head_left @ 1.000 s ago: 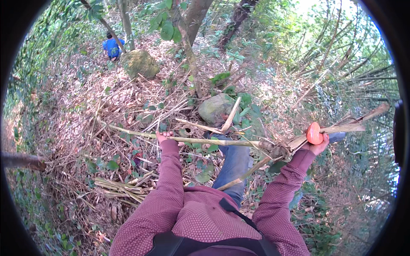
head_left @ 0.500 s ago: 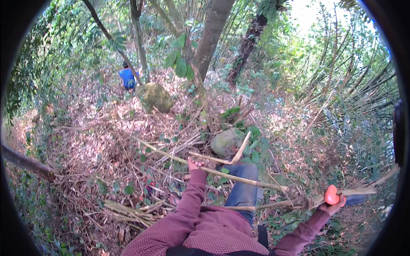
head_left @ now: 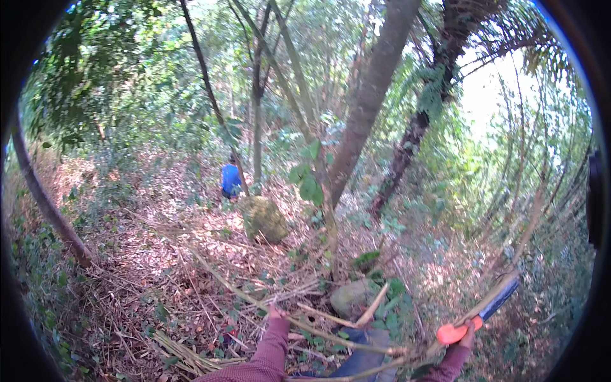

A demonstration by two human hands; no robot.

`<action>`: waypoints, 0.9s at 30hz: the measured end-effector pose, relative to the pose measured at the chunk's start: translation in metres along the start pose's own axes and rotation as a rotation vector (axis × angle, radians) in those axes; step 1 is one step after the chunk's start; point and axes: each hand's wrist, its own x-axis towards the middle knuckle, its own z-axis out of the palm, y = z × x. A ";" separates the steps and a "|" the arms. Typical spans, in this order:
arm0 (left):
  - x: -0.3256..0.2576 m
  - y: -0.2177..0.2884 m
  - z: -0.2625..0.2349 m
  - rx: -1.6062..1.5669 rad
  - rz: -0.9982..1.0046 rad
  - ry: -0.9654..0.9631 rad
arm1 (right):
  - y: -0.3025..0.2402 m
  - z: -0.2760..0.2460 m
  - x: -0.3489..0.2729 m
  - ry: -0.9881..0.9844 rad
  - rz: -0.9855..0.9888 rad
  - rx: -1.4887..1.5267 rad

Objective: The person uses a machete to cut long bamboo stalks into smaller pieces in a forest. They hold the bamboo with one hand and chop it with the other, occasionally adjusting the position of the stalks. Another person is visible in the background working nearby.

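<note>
Bamboo stalk (head_left: 318, 321), thin & pale, lies slantwise across the leaf litter low in the frame, running from mid-left ground down-right toward the person's knees. Left hand (head_left: 275, 312) sits on it, fingers curled round the stalk, sleeve dark red. A short split stub (head_left: 374, 304) forks up off the stalk near its middle, just in front of a mossy stone (head_left: 349, 294).

Right hand (head_left: 469, 334), low right, is closed round the orange handle (head_left: 452, 332) of a long knife; blade (head_left: 499, 298) points up & right, dark, alongside another thin cane. Hand mostly hidden behind the handle, so how tight the fingers are can't be told beyond that they wrap it. The hands are well apart, stalk between them.

Blue-trousered leg (head_left: 364, 360) shows at bottom centre, w/ dry cut canes (head_left: 181, 356) bundled on the ground to its left.

Farther out: a bigger mossy boulder (head_left: 264, 218) mid-frame, a grey slanted tree trunk (head_left: 369, 95) above it, thinner trunks around. Another person in a blue top (head_left: 230, 178) stands uphill beyond the boulder, back turned.
</note>
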 end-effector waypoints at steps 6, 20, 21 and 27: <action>0.001 -0.004 -0.005 -0.139 -0.065 0.023 | -0.009 0.020 0.000 0.033 -0.213 -0.366; -0.029 0.040 0.034 -0.301 0.064 -0.316 | 0.074 -0.067 0.026 0.156 -0.030 0.265; -0.029 0.041 0.033 -0.275 0.051 -0.364 | 0.072 -0.069 0.024 0.105 -0.023 0.228; -0.033 0.035 0.052 -0.259 -0.028 -0.313 | 0.013 -0.027 0.033 0.120 0.024 -0.057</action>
